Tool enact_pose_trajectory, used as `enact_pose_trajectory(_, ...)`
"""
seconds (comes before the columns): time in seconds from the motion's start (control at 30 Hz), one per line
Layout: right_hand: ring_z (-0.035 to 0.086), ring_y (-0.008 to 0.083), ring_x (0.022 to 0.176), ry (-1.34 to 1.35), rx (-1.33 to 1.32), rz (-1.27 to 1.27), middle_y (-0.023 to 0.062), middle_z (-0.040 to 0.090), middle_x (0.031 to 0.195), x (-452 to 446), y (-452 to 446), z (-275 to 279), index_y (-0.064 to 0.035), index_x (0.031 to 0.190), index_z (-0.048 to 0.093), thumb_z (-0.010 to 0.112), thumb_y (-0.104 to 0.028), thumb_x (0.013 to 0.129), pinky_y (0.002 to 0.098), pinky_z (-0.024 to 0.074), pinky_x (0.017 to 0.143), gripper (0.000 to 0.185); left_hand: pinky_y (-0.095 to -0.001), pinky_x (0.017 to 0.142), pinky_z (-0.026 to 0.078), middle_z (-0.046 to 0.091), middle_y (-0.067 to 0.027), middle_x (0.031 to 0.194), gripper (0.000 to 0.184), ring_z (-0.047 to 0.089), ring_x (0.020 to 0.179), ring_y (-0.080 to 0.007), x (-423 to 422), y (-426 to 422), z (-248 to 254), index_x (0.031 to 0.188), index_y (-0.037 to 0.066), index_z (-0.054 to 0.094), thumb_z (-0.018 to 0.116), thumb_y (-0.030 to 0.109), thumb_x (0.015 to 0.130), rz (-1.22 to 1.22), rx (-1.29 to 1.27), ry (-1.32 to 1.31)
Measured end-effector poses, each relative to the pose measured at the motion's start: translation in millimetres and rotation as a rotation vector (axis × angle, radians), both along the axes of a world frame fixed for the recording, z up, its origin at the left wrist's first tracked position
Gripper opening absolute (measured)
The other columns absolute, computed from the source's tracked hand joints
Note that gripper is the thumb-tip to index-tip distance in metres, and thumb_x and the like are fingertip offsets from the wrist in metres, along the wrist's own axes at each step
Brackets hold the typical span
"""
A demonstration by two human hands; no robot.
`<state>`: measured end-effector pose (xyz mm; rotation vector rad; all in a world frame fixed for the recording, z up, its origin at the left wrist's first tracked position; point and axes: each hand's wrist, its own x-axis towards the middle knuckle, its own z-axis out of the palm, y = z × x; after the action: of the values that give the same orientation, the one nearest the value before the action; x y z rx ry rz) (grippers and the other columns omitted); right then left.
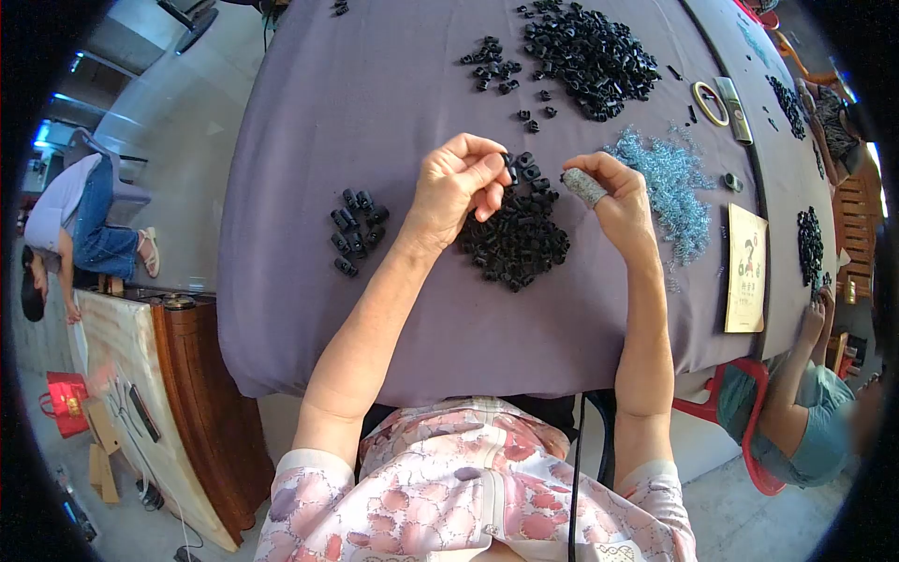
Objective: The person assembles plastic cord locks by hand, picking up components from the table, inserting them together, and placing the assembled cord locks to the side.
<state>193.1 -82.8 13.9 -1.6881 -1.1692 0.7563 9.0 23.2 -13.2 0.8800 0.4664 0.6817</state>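
My left hand (pixel 461 183) pinches a small black plastic piece (pixel 508 170) between thumb and fingers, above the near heap of black plastic pieces (pixel 515 239). Just right of that heap, my right hand (pixel 613 197) is closed in a pinch, its thumb covered by a grey wrap (pixel 584 186). A dark speck shows at its fingertips, too small to name. Left of my left forearm lies a small group of black cylindrical pieces (pixel 348 225). Beyond my right hand spreads a pile of tiny pale-blue, spring-like bits (pixel 670 187).
A bigger black heap (pixel 590 61) lies at the far side of the purple-grey cloth (pixel 318 103). Rightward are a tape roll (pixel 711 103), a box cutter (pixel 733 110) and a yellowish booklet (pixel 745 270). A person (pixel 805 412) sits at right; another person (pixel 80 220) bends at left.
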Motion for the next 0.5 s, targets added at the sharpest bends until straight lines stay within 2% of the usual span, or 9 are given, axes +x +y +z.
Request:
enact_pose_trajectory(0.1, 0.057, 0.0096, 0.067, -0.151, -0.012, 0.061, 0.0065, 0.065, 0.074, 10, -2, -7, 0.0007, 0.090, 0.064, 0.059, 0.000, 0.077, 0.0259, 0.0446, 0.063, 0.014, -0.0184, 0.038, 0.040, 0.062, -0.0086, 0.075, 0.006, 0.055, 0.052, -0.0080, 0, 5, -7, 0.093, 0.004, 0.057, 0.057, 0.009, 0.089, 0.097, -0.003, -0.042)
enact_pose_trajectory(0.3, 0.056, 0.0128, 0.062, -0.250, -0.251, 0.110, 0.0106, 0.063, 0.068, 8, -6, 5, 0.0019, 0.087, 0.064, 0.064, -0.003, 0.074, 0.0289, 0.0451, 0.061, 0.014, -0.0189, 0.038, 0.040, 0.062, -0.0084, 0.075, 0.007, 0.055, 0.052, -0.0084, 0, 5, -9, 0.093, 0.004, 0.057, 0.058, 0.010, 0.089, 0.123, -0.028, -0.017)
enact_pose_trajectory(0.5, 0.055, 0.0162, 0.063, -0.305, -0.158, 0.086, 0.0090, 0.060, 0.071, 3, -5, 10, 0.0007, 0.086, 0.064, 0.067, -0.003, 0.072, 0.0304, 0.0446, 0.060, 0.015, -0.0192, 0.038, 0.040, 0.062, -0.0085, 0.074, 0.008, 0.054, 0.050, -0.0087, 1, 3, -8, 0.094, 0.004, 0.057, 0.058, 0.010, 0.089, 0.085, -0.051, 0.000)
